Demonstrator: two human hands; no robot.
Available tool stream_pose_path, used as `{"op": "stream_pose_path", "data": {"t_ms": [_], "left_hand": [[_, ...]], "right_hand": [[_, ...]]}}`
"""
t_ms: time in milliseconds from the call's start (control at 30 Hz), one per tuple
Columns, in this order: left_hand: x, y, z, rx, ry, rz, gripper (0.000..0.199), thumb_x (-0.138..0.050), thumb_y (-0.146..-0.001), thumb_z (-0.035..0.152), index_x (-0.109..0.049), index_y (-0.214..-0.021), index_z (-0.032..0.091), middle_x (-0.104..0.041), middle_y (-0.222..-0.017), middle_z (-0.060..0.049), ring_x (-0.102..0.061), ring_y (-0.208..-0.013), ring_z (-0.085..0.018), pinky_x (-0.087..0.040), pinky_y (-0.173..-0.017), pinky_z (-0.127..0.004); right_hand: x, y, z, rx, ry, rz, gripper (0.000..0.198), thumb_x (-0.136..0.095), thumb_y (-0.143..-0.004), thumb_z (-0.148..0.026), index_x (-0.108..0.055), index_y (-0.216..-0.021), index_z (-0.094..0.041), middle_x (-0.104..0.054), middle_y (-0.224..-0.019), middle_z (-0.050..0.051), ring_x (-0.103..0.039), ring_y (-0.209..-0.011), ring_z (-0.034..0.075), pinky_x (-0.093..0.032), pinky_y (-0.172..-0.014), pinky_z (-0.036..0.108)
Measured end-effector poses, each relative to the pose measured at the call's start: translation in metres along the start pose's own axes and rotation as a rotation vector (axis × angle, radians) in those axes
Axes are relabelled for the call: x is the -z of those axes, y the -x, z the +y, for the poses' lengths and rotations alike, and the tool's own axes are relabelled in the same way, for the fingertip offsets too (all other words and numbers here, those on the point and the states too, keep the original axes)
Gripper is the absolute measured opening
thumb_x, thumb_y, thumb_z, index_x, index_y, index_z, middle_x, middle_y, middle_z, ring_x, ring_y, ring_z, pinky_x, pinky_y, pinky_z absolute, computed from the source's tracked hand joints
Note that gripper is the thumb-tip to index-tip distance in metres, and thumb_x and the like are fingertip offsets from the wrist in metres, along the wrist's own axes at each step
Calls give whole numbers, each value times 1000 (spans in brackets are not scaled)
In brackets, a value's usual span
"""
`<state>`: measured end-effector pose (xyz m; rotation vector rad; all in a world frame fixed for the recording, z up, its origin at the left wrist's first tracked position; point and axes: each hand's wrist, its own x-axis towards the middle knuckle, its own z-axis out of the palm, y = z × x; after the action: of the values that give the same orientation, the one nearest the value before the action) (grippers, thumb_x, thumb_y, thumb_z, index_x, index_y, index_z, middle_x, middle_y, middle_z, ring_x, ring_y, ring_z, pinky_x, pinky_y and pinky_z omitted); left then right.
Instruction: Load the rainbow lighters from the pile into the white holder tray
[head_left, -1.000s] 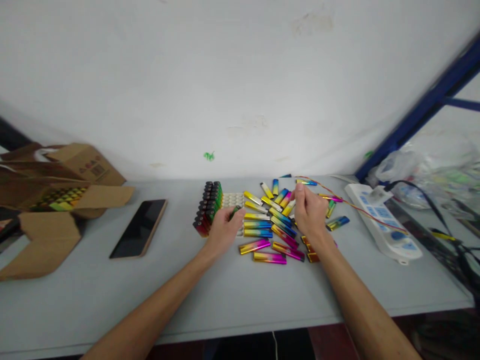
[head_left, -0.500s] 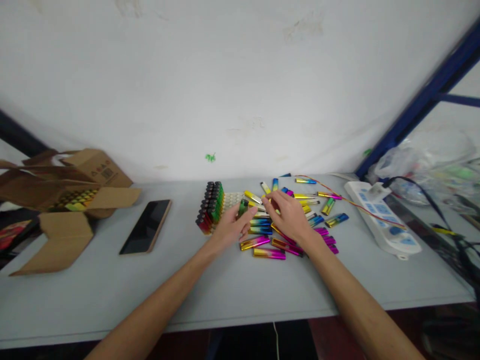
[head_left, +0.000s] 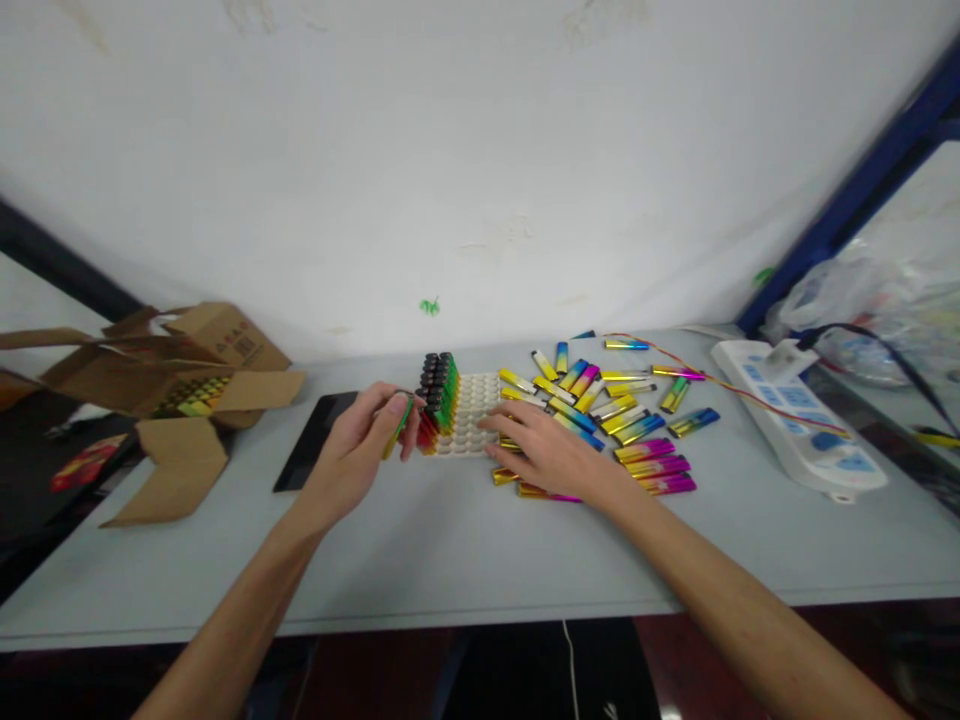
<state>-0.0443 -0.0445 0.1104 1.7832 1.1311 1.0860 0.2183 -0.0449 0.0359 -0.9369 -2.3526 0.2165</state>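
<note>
Pinched in my left hand (head_left: 366, 435) is a slim green-and-yellow shiny tube (head_left: 400, 424), held tilted above the table, left of a white tray (head_left: 469, 412) with rows of oval holes. Shiny tubes with black tops (head_left: 439, 385) stand upright in the tray's left rows, fading from red to green. Over the tray's right edge, my right hand (head_left: 547, 450) is open, its fingers spread and pointing left. Beneath and beyond it lie loose yellow, blue and magenta tubes (head_left: 651, 465); the palm hides some of them.
A black phone (head_left: 311, 440) lies behind my left wrist. Farther left stands an open cardboard box (head_left: 232, 340) with similar tubes inside. On the right are a white power strip (head_left: 795, 415), a thin red-and-yellow wire (head_left: 727, 385) and clear plastic bags (head_left: 825, 290). A wall (head_left: 480, 180) closes the back.
My left hand has moved left from beside the loose tubes, carrying the green-and-yellow tube past the tray. My right hand has moved left and toward me, its fingers now spread at the tray. The view has shifted slightly.
</note>
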Motion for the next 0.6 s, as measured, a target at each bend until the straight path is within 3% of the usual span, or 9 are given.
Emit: {"op": "stream_pose_path", "data": {"t_ms": [100,167,400,600], "left_hand": [[6,-2,1,-178,-301,47,28,-63,-98,46,-79,-99,22,-72,-97,-8,-67,-91,-22,-56,-84,-35],[7,-5,-1,-255,-421,35,25,-69,-95,44,-81,-105,24,-76,-105,-8,-69,-97,-24,-55,-92,-38],[10,-14,-20,-386,-700,-164,30,-65,-98,46,-80,-109,22,-77,-107,-8,-68,-104,-26,-56,-96,-42],[11,-16,-25,-400,-747,-138,36,-62,-99,51,-81,-106,22,-64,-122,-13,-66,-109,-27,-59,-96,-44]], "right_hand": [[-1,1,1,-6,-2,0,32,-49,-108,-37,-62,-130,-18,-65,-128,15,-64,-118,26,-56,-104,47],[-1,1,1,2,-8,-13,30,-49,-108,-37,-64,-125,-16,-66,-125,15,-65,-116,26,-55,-104,47],[-3,-2,2,11,-18,-13,25,-50,-108,-34,-67,-114,-17,-66,-121,14,-64,-114,26,-55,-104,46],[2,-1,3,-33,20,27,24,-49,-108,-31,-65,-120,-17,-66,-121,15,-64,-114,27,-54,-103,46]]}}
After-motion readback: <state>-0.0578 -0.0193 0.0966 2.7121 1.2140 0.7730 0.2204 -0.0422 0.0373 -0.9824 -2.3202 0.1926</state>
